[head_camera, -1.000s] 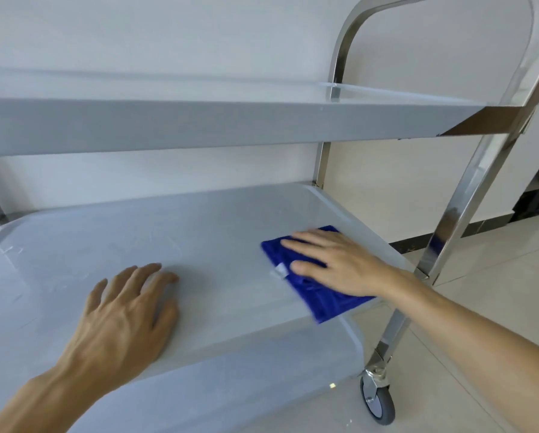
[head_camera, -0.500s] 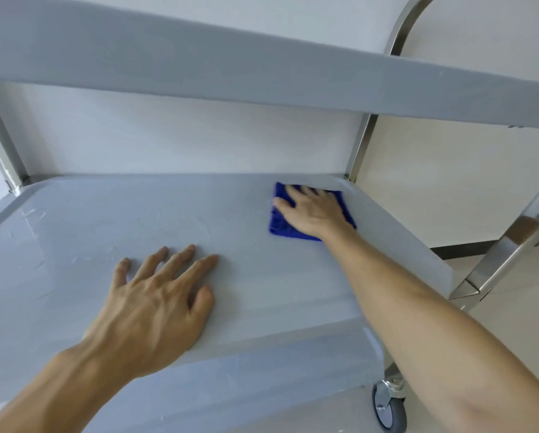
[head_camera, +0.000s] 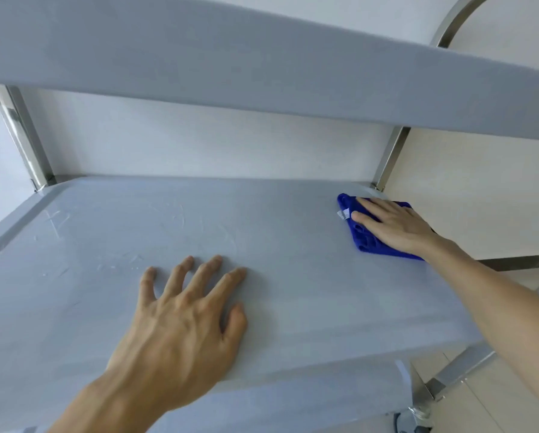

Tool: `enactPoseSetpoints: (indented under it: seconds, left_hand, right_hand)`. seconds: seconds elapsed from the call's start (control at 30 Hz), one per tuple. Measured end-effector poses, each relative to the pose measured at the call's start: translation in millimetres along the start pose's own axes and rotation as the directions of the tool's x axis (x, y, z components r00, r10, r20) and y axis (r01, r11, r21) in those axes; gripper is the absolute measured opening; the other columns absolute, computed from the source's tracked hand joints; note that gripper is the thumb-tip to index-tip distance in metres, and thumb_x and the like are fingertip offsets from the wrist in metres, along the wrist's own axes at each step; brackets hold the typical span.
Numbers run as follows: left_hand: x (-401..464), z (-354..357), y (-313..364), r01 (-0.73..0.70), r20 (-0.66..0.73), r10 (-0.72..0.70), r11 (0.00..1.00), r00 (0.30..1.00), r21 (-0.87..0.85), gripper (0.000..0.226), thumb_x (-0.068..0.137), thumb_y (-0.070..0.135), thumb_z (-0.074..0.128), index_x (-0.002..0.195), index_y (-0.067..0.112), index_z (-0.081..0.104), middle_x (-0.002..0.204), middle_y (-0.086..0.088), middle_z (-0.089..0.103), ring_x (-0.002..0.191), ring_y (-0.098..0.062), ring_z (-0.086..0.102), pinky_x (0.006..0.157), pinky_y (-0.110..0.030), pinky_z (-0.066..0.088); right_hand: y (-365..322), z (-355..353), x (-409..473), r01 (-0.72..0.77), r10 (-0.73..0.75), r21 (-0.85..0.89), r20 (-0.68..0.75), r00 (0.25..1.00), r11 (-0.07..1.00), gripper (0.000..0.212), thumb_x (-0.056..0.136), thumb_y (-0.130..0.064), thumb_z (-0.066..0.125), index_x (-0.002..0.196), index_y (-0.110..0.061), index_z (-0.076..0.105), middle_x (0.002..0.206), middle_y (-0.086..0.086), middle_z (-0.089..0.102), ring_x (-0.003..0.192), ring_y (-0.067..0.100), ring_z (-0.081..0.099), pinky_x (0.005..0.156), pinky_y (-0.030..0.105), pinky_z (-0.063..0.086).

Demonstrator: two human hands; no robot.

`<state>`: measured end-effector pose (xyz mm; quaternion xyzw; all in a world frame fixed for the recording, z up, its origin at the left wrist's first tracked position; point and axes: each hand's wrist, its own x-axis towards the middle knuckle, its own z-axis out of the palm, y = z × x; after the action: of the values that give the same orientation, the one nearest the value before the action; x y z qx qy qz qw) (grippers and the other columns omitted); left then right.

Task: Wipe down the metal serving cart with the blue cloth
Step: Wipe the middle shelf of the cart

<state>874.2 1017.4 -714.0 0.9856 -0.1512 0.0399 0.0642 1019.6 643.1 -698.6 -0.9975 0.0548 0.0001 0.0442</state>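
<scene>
The metal serving cart's middle shelf (head_camera: 277, 239) fills the view, grey and streaked with faint smears. A folded blue cloth (head_camera: 366, 240) with a small white tag lies at the shelf's far right corner. My right hand (head_camera: 393, 225) presses flat on the cloth with straight fingers. My left hand (head_camera: 184, 317) rests flat on the bare shelf near the front edge, fingers spread. The top shelf (head_camera: 262, 67) hangs just above and hides the upper part of the cart.
Steel uprights stand at the back left (head_camera: 27, 142) and back right (head_camera: 390, 157) corners. A lower shelf (head_camera: 293, 407) shows under the front edge, with a caster wheel (head_camera: 413, 425) at the bottom right. A white wall is right behind the cart; tiled floor lies to the right.
My right hand has slid the cloth from the shelf's near right edge to the far right corner. My left hand has stayed pressed on the shelf. The view has dropped under the top shelf.
</scene>
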Motion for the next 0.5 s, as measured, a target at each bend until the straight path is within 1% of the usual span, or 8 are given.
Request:
enactPoseSetpoints:
  seconds: [0.07, 0.17, 0.2, 0.23, 0.3, 0.37, 0.43, 0.5]
  left_hand:
    - [-0.7, -1.4, -0.3, -0.003, -0.003, 0.003, 1.0, 1.0, -0.004, 0.059, 0.089, 0.053, 0.023, 0.14, 0.038, 0.051, 0.149, 0.004, 0.05, 0.139, -0.027, 0.044, 0.108, -0.064, 0.032]
    - [1.4, 0.4, -1.0, -0.008, -0.059, 0.007, 1.0, 0.998, -0.019, 0.054, 0.086, 0.047, 0.036, 0.13, 0.031, 0.063, 0.136, -0.002, 0.062, 0.126, -0.032, 0.057, 0.099, -0.068, 0.04]
    - [1.9, 2.0, -1.1, -0.006, -0.079, 0.004, 1.0, 0.997, -0.02, 0.053, 0.085, 0.047, 0.038, 0.128, 0.03, 0.065, 0.134, -0.003, 0.063, 0.124, -0.033, 0.059, 0.098, -0.068, 0.041]
    - [1.7, 2.9, -0.8, -0.004, -0.093, 0.002, 1.0, 0.996, -0.02, 0.053, 0.084, 0.047, 0.039, 0.126, 0.03, 0.066, 0.132, -0.003, 0.065, 0.122, -0.033, 0.06, 0.097, -0.068, 0.042]
    - [2.0, 3.4, -0.2, -0.008, -0.124, 0.006, 1.0, 0.992, -0.015, 0.053, 0.082, 0.047, 0.039, 0.124, 0.03, 0.068, 0.13, -0.003, 0.066, 0.119, -0.033, 0.062, 0.096, -0.067, 0.043]
    - [2.0, 3.9, -0.7, -0.005, -0.143, 0.005, 1.0, 0.99, -0.004, 0.053, 0.081, 0.047, 0.04, 0.122, 0.03, 0.069, 0.129, -0.003, 0.067, 0.118, -0.033, 0.063, 0.095, -0.067, 0.044]
    - [1.5, 1.8, -0.9, 0.001, -0.14, -0.001, 1.0, 0.99, -0.005, 0.052, 0.08, 0.048, 0.041, 0.12, 0.031, 0.07, 0.128, -0.001, 0.068, 0.116, -0.032, 0.064, 0.093, -0.067, 0.046]
    - [0.5, 0.0, -0.3, 0.006, -0.122, -0.007, 1.0, 0.993, -0.016, 0.051, 0.079, 0.048, 0.042, 0.118, 0.032, 0.071, 0.126, 0.0, 0.069, 0.114, -0.031, 0.066, 0.091, -0.067, 0.047]
  right_hand:
    - [-2.7, 1.3, 28.0, -0.075, 0.075, -0.014, 0.001, 0.997, 0.997, 0.073, 0.09, -0.076, 0.013, 0.154, -0.041, 0.022, 0.164, -0.012, 0.022, 0.151, 0.016, 0.016, 0.12, 0.048, 0.017]
    - [-31.1, 5.9, 58.8, -0.212, 0.212, -0.005, -0.012, 0.977, 0.977, 0.08, 0.088, -0.079, 0.01, 0.156, -0.038, 0.017, 0.166, -0.002, 0.018, 0.152, 0.025, 0.012, 0.119, 0.053, 0.012]
    - [-45.8, 9.0, 64.4, -0.22, 0.22, 0.003, -0.026, 0.975, 0.975, 0.08, 0.088, -0.079, 0.012, 0.157, -0.038, 0.016, 0.166, -0.001, 0.018, 0.152, 0.027, 0.012, 0.119, 0.054, 0.01]
    - [-61.9, 12.3, 67.9, -0.194, 0.194, 0.008, -0.04, 0.98, 0.981, 0.079, 0.089, -0.079, 0.014, 0.157, -0.038, 0.016, 0.167, -0.001, 0.016, 0.152, 0.027, 0.012, 0.12, 0.054, 0.009]
    - [-98.0, 16.6, 67.7, -0.066, 0.067, 0.011, -0.043, 0.997, 0.998, 0.077, 0.091, -0.079, 0.018, 0.157, -0.039, 0.014, 0.168, -0.005, 0.011, 0.153, 0.025, 0.011, 0.121, 0.052, 0.007]
    - [-132.1, 18.4, 56.7, 0.097, -0.097, 0.005, -0.015, 0.995, 0.995, 0.078, 0.09, -0.081, 0.02, 0.157, -0.041, 0.015, 0.168, -0.009, 0.009, 0.154, 0.021, 0.009, 0.122, 0.05, 0.006]
    - [-152.3, 19.9, 33.7, 0.25, -0.25, 0.001, 0.01, 0.968, 0.968, 0.082, 0.084, -0.084, 0.017, 0.156, -0.044, 0.015, 0.167, -0.013, 0.011, 0.154, 0.017, 0.009, 0.124, 0.048, 0.006]
    - [-149.5, 22.4, -1.6, 0.4, -0.401, 0.032, 0.017, 0.916, 0.916, 0.083, 0.078, -0.086, 0.012, 0.154, -0.052, 0.011, 0.166, -0.019, 0.009, 0.154, 0.01, 0.005, 0.125, 0.041, 0.004]
